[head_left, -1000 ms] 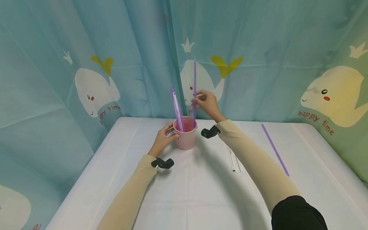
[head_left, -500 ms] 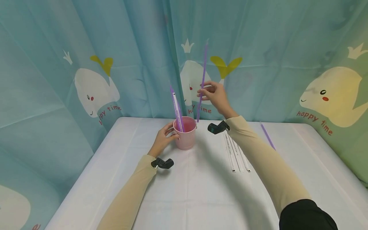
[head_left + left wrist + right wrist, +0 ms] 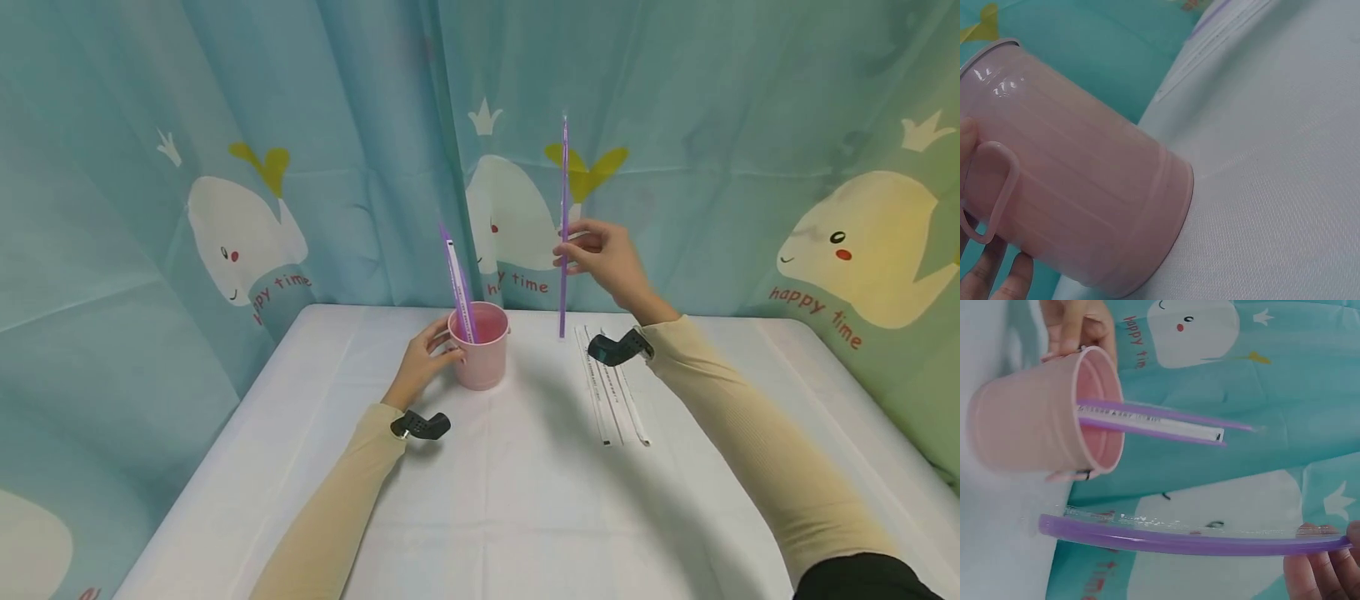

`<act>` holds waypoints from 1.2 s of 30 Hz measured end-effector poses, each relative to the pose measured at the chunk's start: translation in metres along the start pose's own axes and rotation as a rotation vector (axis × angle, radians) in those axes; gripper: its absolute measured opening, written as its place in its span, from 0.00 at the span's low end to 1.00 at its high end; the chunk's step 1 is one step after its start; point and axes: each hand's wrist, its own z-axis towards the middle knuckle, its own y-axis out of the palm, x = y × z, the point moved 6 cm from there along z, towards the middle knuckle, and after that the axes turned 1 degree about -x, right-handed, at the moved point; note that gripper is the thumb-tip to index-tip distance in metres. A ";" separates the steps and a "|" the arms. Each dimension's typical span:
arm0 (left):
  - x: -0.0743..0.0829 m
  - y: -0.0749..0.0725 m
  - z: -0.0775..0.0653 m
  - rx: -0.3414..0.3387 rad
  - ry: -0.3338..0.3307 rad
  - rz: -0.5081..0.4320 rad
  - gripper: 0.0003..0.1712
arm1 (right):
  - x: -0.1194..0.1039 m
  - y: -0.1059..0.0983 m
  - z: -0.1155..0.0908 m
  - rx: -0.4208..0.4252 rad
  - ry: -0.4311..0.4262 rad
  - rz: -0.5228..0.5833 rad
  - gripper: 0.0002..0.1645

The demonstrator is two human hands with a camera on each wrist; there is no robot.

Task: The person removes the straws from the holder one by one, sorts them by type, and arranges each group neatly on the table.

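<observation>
Now my right hand [image 3: 609,258] pinches an upright straw [image 3: 565,179], upper middle. Left of it, my left hand [image 3: 421,363] holds the bucket [image 3: 482,367].

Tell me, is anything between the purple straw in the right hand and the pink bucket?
Nothing visible: only open space lies between the raised purple straw and the pink bucket. The left hand is at the bucket's other side.

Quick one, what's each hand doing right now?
Left hand: holding the side of the pink bucket.
Right hand: pinching a purple straw, held upright outside the bucket.
</observation>
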 end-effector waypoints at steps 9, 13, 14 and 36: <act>-0.006 -0.002 0.003 0.003 -0.009 -0.024 0.40 | 0.008 -0.040 -0.028 -0.042 0.026 -0.069 0.15; -0.020 -0.004 0.010 0.009 -0.006 -0.041 0.40 | 0.015 -0.061 -0.043 -0.053 0.047 -0.130 0.16; -0.021 -0.004 0.010 0.009 -0.002 -0.040 0.39 | 0.016 -0.065 -0.047 -0.063 0.049 -0.151 0.17; -0.025 -0.003 0.009 0.027 -0.006 -0.006 0.38 | 0.106 -0.151 -0.104 -0.151 0.253 -0.470 0.22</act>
